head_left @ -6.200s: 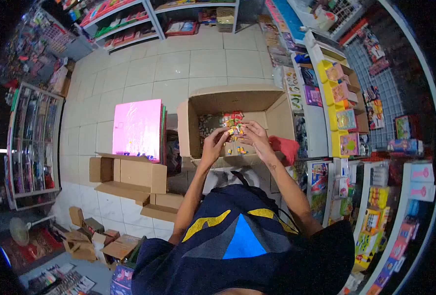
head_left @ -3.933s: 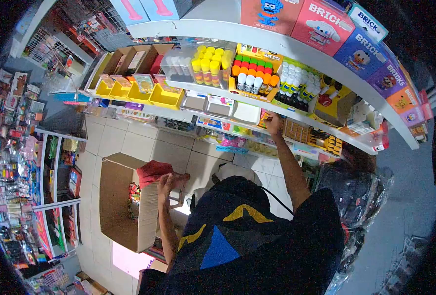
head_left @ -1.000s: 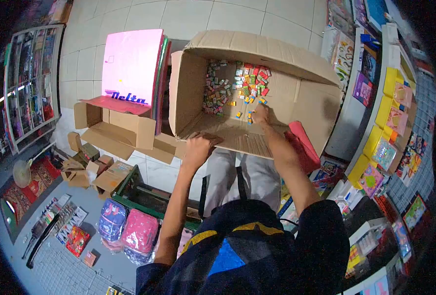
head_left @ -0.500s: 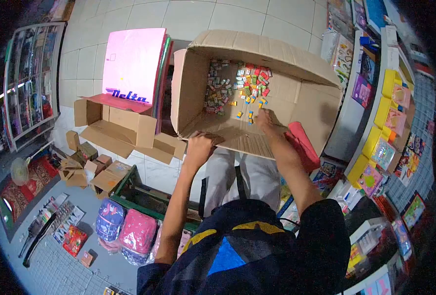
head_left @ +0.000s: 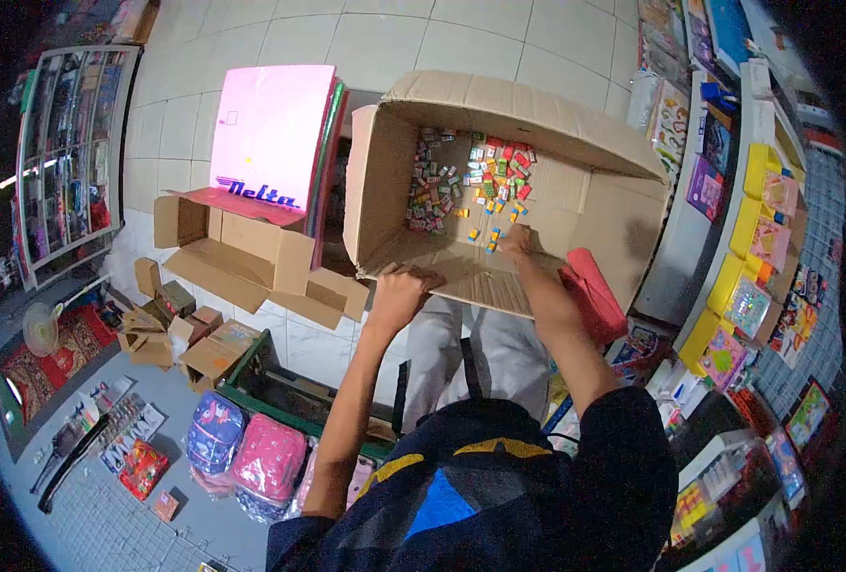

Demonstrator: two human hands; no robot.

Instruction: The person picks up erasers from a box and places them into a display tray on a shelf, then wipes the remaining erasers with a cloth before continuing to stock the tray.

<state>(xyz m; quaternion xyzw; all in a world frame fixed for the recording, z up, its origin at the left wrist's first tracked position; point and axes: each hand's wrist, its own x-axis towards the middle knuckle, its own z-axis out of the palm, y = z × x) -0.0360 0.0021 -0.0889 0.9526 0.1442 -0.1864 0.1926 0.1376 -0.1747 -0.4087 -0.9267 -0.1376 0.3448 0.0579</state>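
A large open cardboard box lies in front of my legs. On its bottom are scattered several small colourful blocks, too small to name; some are red, green and white, and a few are yellow and blue. My left hand is closed over the near rim of this box at its left corner. Inside, my right hand is low beside the yellow-and-blue blocks, its fingers drawn together. What they hold, if anything, is hidden.
A red rolled piece rests by the box's near right corner. Left stand pink "Delta" folders and a smaller open carton. Wrapped backpacks and a green crate lie lower left; stocked shelves run along the right.
The whole view has shifted slightly, so the box appears a little lower and further right. My left hand keeps its hold on the rim; my right hand stays near the yellow-and-blue blocks.
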